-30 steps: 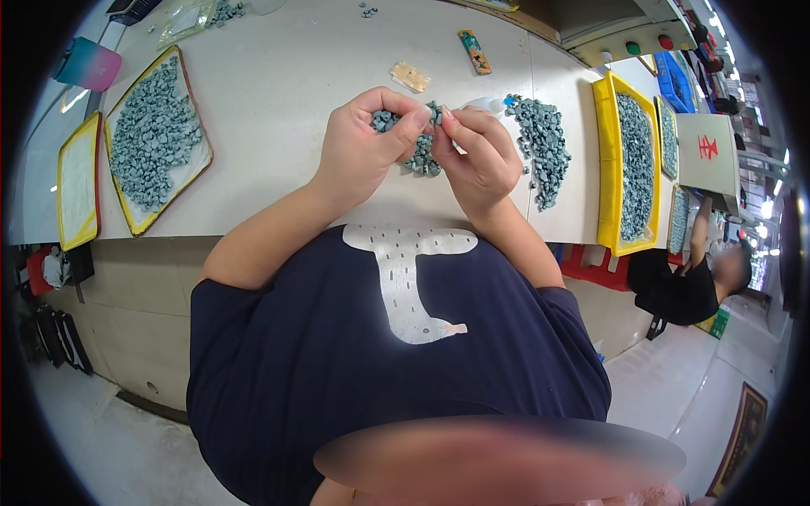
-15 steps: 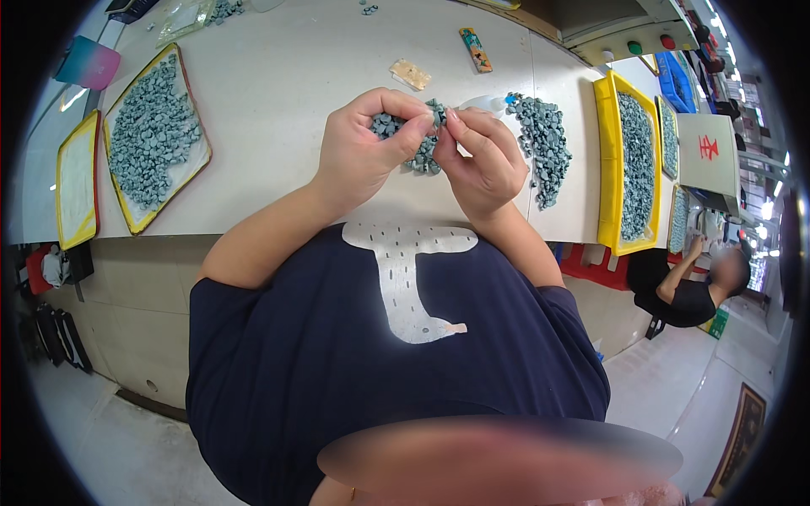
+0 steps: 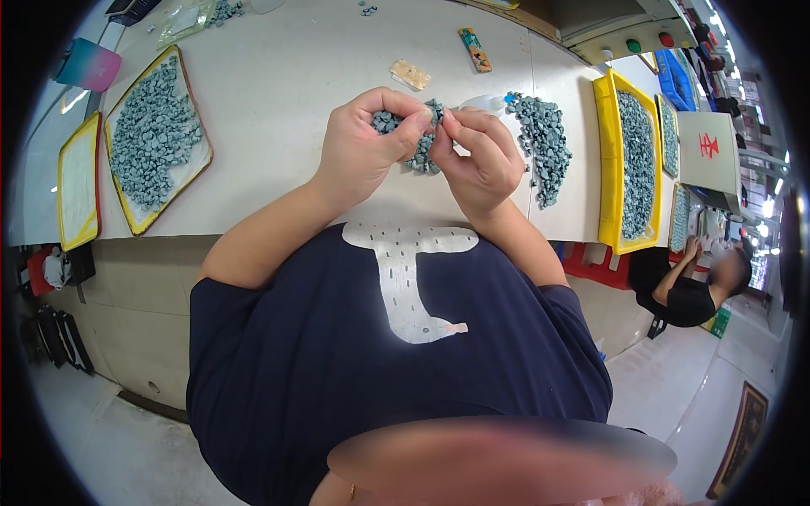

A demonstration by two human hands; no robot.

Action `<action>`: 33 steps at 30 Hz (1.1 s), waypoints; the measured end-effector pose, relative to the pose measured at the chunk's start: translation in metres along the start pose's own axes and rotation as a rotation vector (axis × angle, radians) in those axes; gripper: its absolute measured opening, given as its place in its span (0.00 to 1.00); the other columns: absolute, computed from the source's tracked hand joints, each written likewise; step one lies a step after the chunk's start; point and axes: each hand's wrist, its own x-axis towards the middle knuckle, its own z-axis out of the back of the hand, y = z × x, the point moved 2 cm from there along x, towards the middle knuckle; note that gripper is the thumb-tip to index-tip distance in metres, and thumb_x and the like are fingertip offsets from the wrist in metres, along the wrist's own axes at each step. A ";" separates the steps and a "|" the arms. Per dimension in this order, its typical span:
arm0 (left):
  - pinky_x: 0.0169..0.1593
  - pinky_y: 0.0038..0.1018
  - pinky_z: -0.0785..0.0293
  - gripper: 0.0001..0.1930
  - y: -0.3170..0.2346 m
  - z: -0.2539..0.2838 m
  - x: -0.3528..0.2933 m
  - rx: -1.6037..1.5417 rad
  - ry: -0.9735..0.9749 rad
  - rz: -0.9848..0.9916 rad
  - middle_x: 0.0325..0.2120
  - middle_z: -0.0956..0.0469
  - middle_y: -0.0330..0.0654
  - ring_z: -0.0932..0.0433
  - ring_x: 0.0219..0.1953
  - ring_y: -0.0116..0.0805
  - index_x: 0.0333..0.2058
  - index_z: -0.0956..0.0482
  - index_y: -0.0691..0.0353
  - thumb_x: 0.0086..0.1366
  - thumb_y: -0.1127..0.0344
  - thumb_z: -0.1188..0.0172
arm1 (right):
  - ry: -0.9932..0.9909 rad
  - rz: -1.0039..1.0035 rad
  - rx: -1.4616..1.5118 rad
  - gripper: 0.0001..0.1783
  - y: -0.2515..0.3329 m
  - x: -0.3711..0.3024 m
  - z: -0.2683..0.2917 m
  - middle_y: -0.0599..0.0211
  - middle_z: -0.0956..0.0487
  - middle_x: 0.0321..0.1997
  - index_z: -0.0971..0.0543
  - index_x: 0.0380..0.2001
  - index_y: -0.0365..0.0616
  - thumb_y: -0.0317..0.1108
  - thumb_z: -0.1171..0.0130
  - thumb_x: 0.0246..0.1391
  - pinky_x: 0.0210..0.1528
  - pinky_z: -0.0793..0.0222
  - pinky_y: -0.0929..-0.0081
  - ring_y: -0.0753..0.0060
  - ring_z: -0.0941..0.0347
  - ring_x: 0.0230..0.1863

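Above the table my left hand and my right hand meet almost fingertip to fingertip. Thumb and forefinger are pinched together on each. Whatever they hold is too small and too covered by the fingers to name. Under and between the hands lies a pile of small grey-green pieces, partly hidden by them. To the right of my right hand spreads a larger heap of the same pieces. A white bottle with a blue tip lies just beyond my right hand.
Left stand a yellow-rimmed tray of such pieces and a second yellow-rimmed tray. A yellow bin full of pieces is at right. Beyond my hands lie a beige card and a patterned packet. A co-worker sits far right.
My right hand's fingertips have shifted very slightly to the left. My left hand stays in place, and the piles look the same. The co-worker's hands have moved a little.
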 end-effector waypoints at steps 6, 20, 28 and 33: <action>0.25 0.17 0.35 0.07 0.002 0.002 0.003 -0.071 0.013 0.120 0.23 0.25 0.37 0.32 0.22 0.18 0.34 0.25 0.67 0.63 0.70 0.39 | 0.037 -0.120 -0.063 0.10 0.000 -0.001 0.005 0.62 0.21 0.28 0.19 0.28 0.37 0.17 0.33 0.37 0.25 0.27 0.79 0.73 0.24 0.24; 0.29 0.17 0.37 0.10 0.007 0.004 0.014 -0.446 -0.112 0.445 0.32 0.31 0.42 0.37 0.27 0.21 0.41 0.30 0.73 0.65 0.73 0.57 | 0.313 -0.560 -0.079 0.06 -0.018 -0.032 0.030 0.65 0.20 0.29 0.18 0.30 0.39 0.28 0.33 0.47 0.28 0.30 0.79 0.74 0.26 0.25; 0.24 0.16 0.43 0.12 0.017 0.009 0.012 -0.518 0.142 0.498 0.27 0.33 0.34 0.41 0.24 0.20 0.43 0.30 0.69 0.71 0.64 0.53 | 0.131 -0.732 -0.335 0.24 -0.046 -0.035 0.042 0.64 0.27 0.34 0.25 0.42 0.36 0.34 0.28 0.42 0.33 0.33 0.73 0.72 0.33 0.31; 0.24 0.16 0.43 0.13 0.015 0.005 0.011 -0.518 0.161 0.516 0.26 0.34 0.33 0.42 0.24 0.19 0.42 0.28 0.69 0.71 0.62 0.52 | 0.357 -0.834 -0.237 0.21 -0.063 -0.035 0.034 0.59 0.23 0.40 0.26 0.40 0.35 0.35 0.31 0.47 0.38 0.30 0.72 0.67 0.27 0.39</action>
